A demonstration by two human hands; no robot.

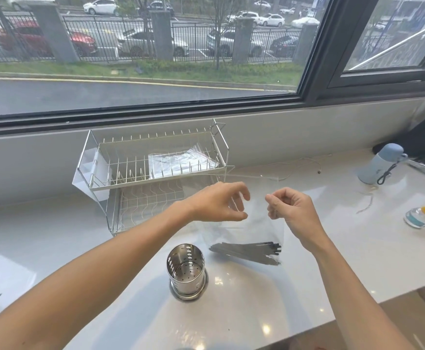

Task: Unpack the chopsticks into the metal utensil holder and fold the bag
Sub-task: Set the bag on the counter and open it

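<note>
**Both hands at the mouth of the bag**

We pinch the clear bag (254,231) near its top with our right hand (288,204), fingers curled on the plastic. Our left hand (219,202), just beside it, curls at the bag's other side; whether it grips we cannot tell. Below the hands, the chopsticks (246,251) lie in the bag's bottom. Below the left hand stands the metal utensil holder (185,270) on the counter (256,311); beyond it, a dish rack (153,162).

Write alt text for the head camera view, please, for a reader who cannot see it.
Two bare hands, left hand and right hand, hold up a clear plastic bag with dark chopsticks in its bottom, over a white counter. An empty perforated metal utensil holder stands nearby, before a wire dish rack.
</note>
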